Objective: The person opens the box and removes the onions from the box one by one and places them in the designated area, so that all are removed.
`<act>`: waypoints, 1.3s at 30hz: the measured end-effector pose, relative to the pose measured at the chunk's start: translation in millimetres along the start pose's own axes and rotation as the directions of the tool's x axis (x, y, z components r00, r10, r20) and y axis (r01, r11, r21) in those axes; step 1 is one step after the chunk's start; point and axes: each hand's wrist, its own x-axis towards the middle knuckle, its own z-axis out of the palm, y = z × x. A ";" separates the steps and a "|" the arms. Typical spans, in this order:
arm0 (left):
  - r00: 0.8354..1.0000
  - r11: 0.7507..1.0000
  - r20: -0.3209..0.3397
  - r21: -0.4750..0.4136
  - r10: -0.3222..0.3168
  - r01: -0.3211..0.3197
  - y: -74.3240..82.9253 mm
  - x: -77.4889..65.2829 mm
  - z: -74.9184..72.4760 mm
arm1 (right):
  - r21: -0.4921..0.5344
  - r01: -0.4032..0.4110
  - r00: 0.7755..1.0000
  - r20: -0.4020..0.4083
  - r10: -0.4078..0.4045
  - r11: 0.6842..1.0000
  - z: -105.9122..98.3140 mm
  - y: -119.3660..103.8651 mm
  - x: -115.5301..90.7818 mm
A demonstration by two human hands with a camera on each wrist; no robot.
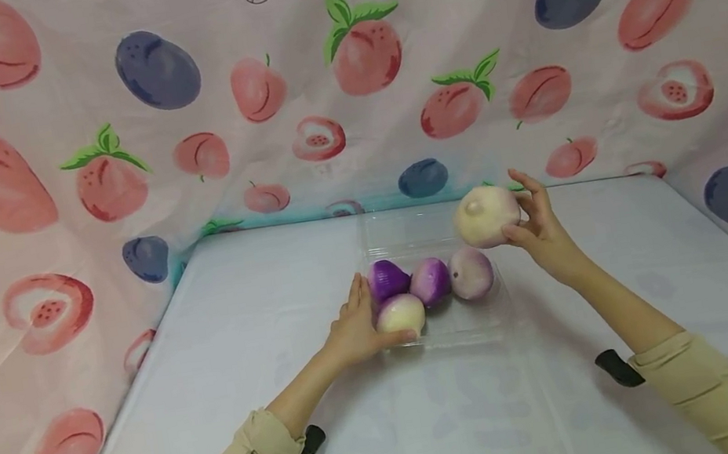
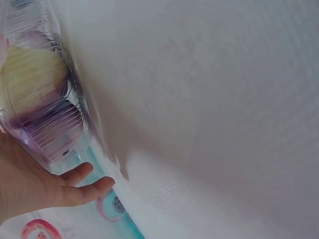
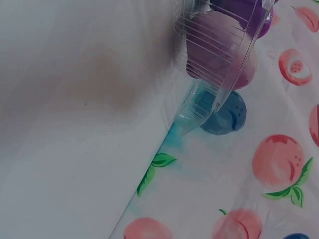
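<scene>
A clear plastic clamshell box (image 1: 465, 322) lies open on the table, its lid (image 1: 400, 228) tipped back. Inside sit several purple and cream onions, among them a deep purple one (image 1: 388, 279), a pale mauve one (image 1: 471, 273) and a cream one (image 1: 401, 315) at the front left. My left hand (image 1: 355, 330) rests against the box's left side, fingers straight and thumb along the front rim; the left wrist view shows two extended fingers (image 2: 88, 193) beside the ribbed wall. Above the box's back right corner, my right hand (image 1: 543, 226) holds a pale cream onion (image 1: 487, 217) between thumb and fingers.
The white table (image 1: 274, 289) runs back to a fruit-print cloth (image 1: 322, 51) hanging behind and at both sides. Dark pieces, one of them a black one (image 1: 619, 368), stick out beside each wrist.
</scene>
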 end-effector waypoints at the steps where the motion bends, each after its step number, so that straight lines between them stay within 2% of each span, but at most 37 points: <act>1: 1.000 1.000 0.000 -0.001 -0.001 0.001 0.1 0.1 -0.1 | -0.006 -0.003 1.000 0.000 0.003 1.000 -0.6 -0.3 0.0; 6: 1.000 1.000 0.001 -0.004 -0.002 0.002 1.1 0.8 -0.7 | -0.060 -0.007 0.998 -0.069 0.003 0.998 -3.5 0.4 -2.4; 9: 1.000 1.000 -0.003 -0.004 0.002 -0.002 0.3 0.6 -1.0 | -0.056 -0.006 0.992 -0.126 -0.001 0.998 -3.6 1.9 -4.7; 14: 1.000 1.000 -0.001 0.004 0.002 -0.002 1.0 1.4 -0.2 | -0.016 0.013 0.986 -0.169 -0.015 1.000 -6.7 3.7 -9.0; 18: 1.000 1.000 0.002 0.008 -0.002 0.002 1.4 1.4 -0.6 | -0.036 0.020 0.983 -0.183 -0.026 0.999 -10.7 3.2 -10.7; 24: 1.000 1.000 0.001 0.005 -0.002 0.002 3.4 -0.2 -2.3 | -0.131 -0.031 0.987 -0.160 0.010 0.991 -21.4 2.6 -13.1; 28: 1.000 1.000 0.007 0.006 -0.004 0.004 3.8 -0.4 -2.3 | -0.252 -0.063 0.984 -0.176 0.019 0.966 -26.6 6.7 -13.6; 33: 1.000 1.000 0.011 0.012 -0.002 0.002 3.7 0.0 -2.6 | -0.419 -0.135 0.975 -0.219 0.045 0.898 -31.9 13.1 -10.6; 39: 1.000 1.000 0.013 -0.002 -0.001 0.001 2.9 -0.1 -1.8 | -0.478 -0.224 0.957 -0.272 0.099 0.849 -39.3 17.9 -7.2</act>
